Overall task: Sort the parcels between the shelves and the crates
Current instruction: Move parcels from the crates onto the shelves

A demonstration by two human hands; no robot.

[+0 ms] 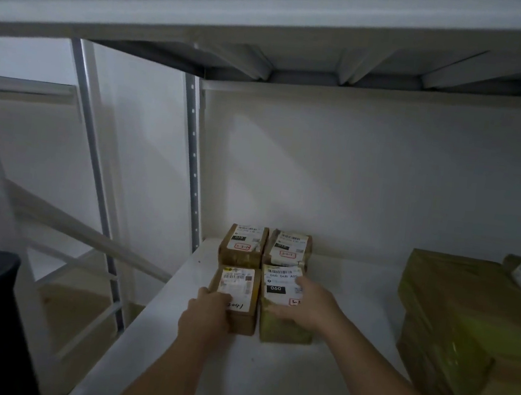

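- gripping the front-left parcel (236, 295), the left hand (207, 313) curls over its near end
- right hand (305, 303) lies with loosely spread fingers on the front-right parcel (282, 310)
- both parcels sit side by side on the white shelf (280, 381)
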